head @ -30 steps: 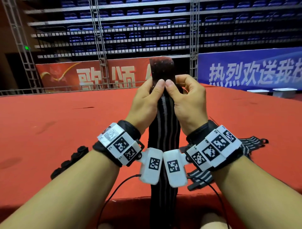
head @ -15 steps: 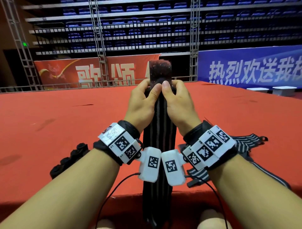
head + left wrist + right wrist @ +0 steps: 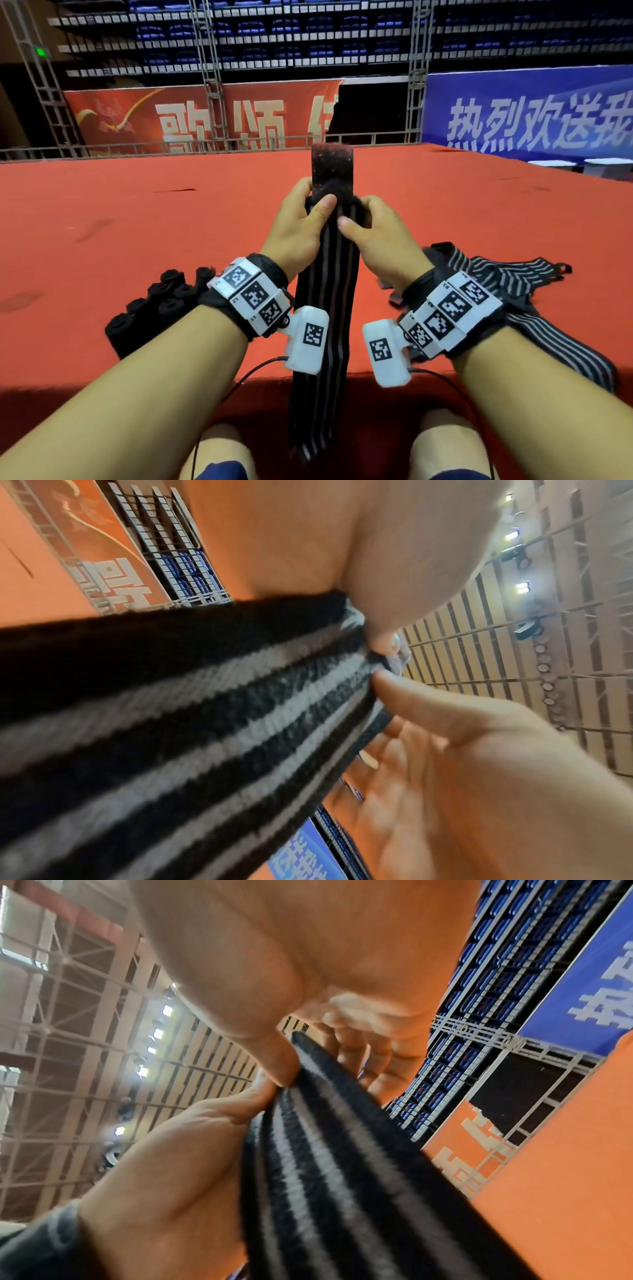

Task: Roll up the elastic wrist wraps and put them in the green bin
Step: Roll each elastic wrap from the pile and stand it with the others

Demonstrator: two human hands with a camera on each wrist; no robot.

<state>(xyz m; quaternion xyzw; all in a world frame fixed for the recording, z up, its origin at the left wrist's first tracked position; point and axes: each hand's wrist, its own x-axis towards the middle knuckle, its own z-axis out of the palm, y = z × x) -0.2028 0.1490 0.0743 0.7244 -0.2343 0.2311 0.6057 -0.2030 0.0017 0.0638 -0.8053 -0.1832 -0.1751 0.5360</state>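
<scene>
Striped black-and-grey elastic wrist wrap (image 3: 325, 308) held upright between both hands, its long tail hanging past the near edge of the red-covered table (image 3: 137, 212) toward the lap. Dark fuzzy fastener end (image 3: 331, 164) stands up above the fingers.

Left hand (image 3: 294, 233): thumb pressed on the near face of the wrap, fingers (image 3: 301, 192) curled behind it, so it pinches the top. Right hand (image 3: 383, 240): thumb laid across the stripes a little lower, fingers curled round the right edge; the right wrist view confirms the pinch at the wrap's edge.

Change over the last second: both hands have come down from banner height to low over the table. The thumbs, level and tip to tip a second ago, are now staggered, left above right. The fastener end shows about as much as it did; no coil is visible yet.

Reading: probably the start of the first turn, with the stiff end about to be folded over. Rolling proper has not begun on this wrap.

Elsewhere: a second striped wrap (image 3: 513, 274) lies loose on the table behind the right wrist, still unrolled. A black lumpy item (image 3: 154, 308) sits by the left forearm; cannot tell what it is. No green bin in any view.
</scene>
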